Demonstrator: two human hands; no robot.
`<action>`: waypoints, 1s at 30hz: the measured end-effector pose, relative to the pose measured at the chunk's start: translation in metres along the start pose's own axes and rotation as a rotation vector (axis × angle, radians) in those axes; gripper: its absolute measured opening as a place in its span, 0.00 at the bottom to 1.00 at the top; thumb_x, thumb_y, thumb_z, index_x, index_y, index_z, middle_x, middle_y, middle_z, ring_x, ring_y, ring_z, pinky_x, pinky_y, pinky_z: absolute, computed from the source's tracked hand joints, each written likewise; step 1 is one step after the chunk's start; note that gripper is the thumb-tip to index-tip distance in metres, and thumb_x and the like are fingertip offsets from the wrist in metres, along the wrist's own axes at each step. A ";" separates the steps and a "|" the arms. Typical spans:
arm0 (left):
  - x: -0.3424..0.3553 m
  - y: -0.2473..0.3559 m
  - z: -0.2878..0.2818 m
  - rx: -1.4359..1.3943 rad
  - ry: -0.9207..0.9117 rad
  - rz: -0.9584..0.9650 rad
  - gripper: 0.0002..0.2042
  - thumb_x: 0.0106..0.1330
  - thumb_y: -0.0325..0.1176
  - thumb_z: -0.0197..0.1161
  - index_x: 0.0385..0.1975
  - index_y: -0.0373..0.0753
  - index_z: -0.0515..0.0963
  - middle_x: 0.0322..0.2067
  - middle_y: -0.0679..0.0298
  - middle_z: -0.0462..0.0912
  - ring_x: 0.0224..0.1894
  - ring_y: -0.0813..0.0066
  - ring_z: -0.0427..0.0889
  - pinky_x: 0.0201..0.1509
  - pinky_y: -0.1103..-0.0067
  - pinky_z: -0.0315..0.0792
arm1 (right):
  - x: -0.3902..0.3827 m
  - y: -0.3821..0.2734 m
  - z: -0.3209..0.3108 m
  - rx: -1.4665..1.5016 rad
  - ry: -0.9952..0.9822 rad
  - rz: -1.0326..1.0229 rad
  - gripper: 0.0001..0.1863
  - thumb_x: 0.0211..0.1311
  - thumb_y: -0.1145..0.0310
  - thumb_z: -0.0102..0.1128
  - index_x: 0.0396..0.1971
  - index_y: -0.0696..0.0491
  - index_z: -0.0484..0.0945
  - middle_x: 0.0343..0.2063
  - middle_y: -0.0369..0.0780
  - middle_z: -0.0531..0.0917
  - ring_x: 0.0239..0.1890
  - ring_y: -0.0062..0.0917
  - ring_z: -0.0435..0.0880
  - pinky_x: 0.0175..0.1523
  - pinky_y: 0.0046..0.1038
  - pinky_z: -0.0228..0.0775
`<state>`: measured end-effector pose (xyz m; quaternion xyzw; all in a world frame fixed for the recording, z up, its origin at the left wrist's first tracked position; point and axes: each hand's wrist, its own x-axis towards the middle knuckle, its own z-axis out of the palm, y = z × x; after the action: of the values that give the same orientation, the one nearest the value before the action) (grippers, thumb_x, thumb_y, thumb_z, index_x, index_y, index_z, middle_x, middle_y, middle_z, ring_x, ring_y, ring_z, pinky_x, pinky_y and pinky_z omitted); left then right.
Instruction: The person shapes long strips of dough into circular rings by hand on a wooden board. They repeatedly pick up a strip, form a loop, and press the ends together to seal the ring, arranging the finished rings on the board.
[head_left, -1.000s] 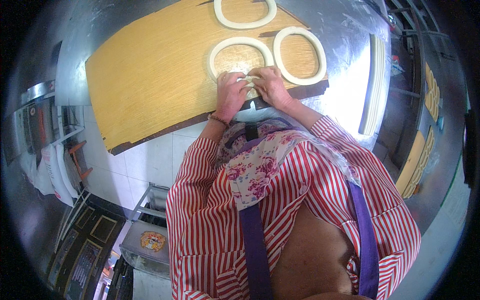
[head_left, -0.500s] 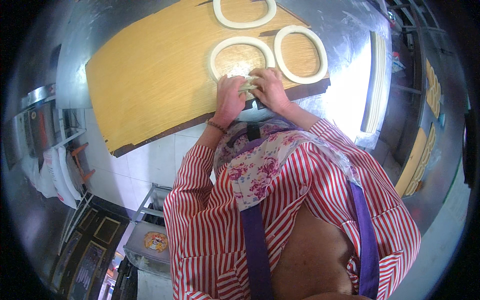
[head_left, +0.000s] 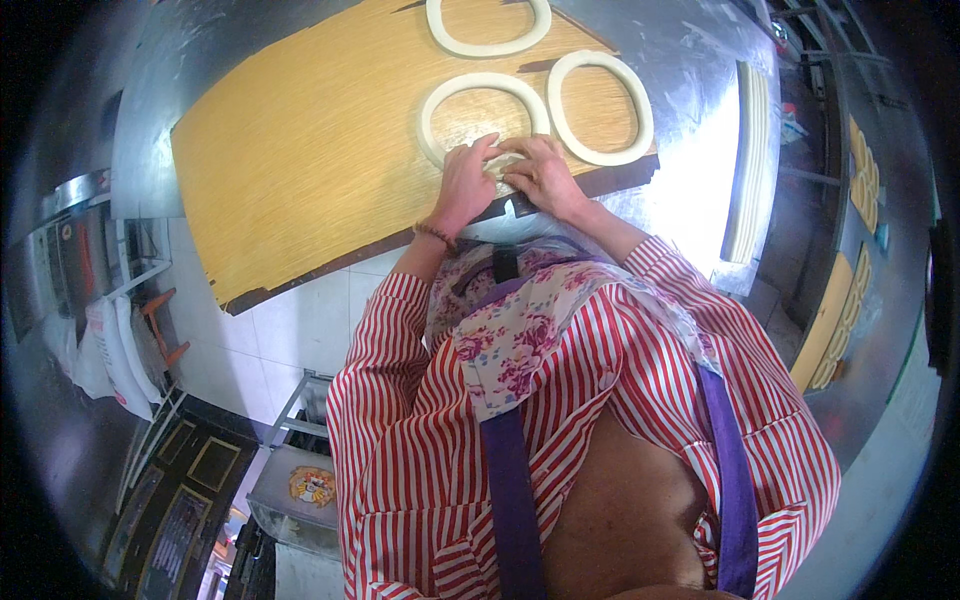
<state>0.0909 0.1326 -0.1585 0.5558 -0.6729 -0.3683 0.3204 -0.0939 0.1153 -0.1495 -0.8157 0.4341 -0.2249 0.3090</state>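
A pale, oval dough ring [head_left: 483, 80] lies on a yellow wooden board [head_left: 300, 160]; left hand [head_left: 467, 184] and right hand [head_left: 546, 180] bend over the ring's near side, grip too hidden to tell; the left reaches farther forward than before.

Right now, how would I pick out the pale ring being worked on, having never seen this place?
On the metal table, find the yellow board. Toward its right end lies your pale ring. Only this one has the left hand and right hand at its near side; the far ring and the rightmost ring have no hand on them.
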 end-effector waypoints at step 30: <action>0.064 -0.022 -0.040 0.194 0.268 -0.454 0.14 0.50 0.24 0.65 0.38 0.27 0.80 0.34 0.47 0.82 0.36 0.52 0.82 0.42 0.62 0.74 | 0.115 0.053 -0.040 -0.574 -0.099 0.311 0.17 0.47 0.69 0.66 0.41 0.51 0.83 0.39 0.44 0.84 0.44 0.41 0.83 0.52 0.43 0.72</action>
<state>0.1247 0.0617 -0.1544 0.7642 -0.5149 -0.2879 0.2609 -0.0895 -0.0179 -0.1470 -0.8034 0.5837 -0.0037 0.1180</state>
